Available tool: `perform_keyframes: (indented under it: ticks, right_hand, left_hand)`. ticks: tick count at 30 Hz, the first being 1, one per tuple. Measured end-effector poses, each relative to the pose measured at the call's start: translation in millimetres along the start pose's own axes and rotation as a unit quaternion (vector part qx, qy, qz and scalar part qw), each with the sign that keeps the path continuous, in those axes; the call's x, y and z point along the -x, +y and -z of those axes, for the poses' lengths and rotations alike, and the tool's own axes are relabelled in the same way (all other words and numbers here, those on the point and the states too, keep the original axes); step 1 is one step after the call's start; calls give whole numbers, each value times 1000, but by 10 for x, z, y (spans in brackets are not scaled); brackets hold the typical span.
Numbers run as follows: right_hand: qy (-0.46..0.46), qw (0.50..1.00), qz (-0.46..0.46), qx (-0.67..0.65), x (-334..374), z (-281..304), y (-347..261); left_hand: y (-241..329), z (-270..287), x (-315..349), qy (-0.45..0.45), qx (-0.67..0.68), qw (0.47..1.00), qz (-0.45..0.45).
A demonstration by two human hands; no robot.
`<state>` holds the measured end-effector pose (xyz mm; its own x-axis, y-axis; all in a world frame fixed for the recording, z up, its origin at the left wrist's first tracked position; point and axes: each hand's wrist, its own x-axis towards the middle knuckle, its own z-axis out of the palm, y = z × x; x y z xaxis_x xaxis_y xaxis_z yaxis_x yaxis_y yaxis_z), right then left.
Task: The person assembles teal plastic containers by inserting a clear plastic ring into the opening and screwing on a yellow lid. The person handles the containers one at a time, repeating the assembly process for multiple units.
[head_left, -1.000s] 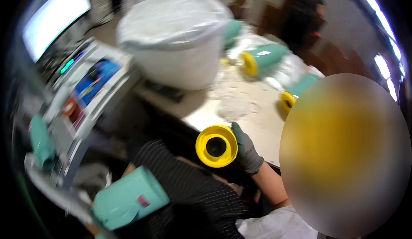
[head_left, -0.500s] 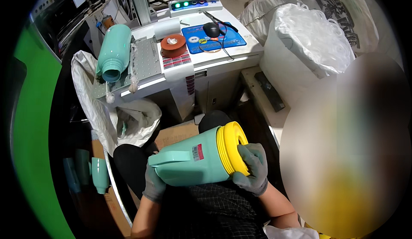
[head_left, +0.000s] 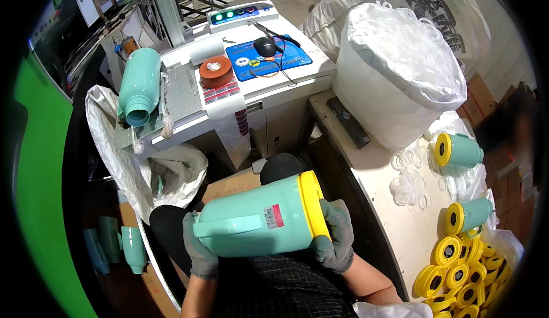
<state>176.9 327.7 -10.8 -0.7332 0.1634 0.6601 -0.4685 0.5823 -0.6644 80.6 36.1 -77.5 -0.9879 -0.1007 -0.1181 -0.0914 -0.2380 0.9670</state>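
Mint-green jug body [head_left: 254,221] with yellow rim [head_left: 313,204] lying on its side over the lap, near centre. Clasped at both ends — left hand [head_left: 200,255] gripping the base, right hand [head_left: 334,244] wrapped over the rim. Right, on the counter [head_left: 394,226]: clear rings [head_left: 409,175], yellow lids [head_left: 452,272]. Far left — another mint-green bottle [head_left: 139,86] on a machine.

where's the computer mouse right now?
In the head view, the black computer mouse sits at upper centre on the blue mat on the white machine top, right of the orange tape roll.
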Motion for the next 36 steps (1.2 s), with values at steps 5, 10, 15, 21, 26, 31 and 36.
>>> perform_keyframes:
  ticks: [5, 10, 15, 21, 26, 31, 36]
  right_hand:
    - [105, 959, -205, -168, 42, -112, -99]
    - [148, 890, -319, -292, -7, 31, 21]
    - [118, 649, -531, -533, 418, 459, 389]
    - [433, 726, -234, -480, 591, 1939, 778]
    - [633, 631, -88, -440, 1465, 4106, 1661]
    - [733, 551, -75, -392, 1370, 4280, 2006]
    - [575, 704, -152, -389, 1326, 3689, 1722]
  left_hand:
    - [271, -62, -67, 16, -242, 934, -263]
    - [843, -15, 72, -252, -285, 900, -211]
    - [1383, -436, 191, -546, -356, 644, -401]
    - [638, -904, 60, -293, -241, 777, -503]
    - [394, -620, 42, -319, -196, 904, -208]
    - [468, -181, 17, -199, -285, 927, -137]
    - [392, -436, 26, -197, -341, 905, -162]
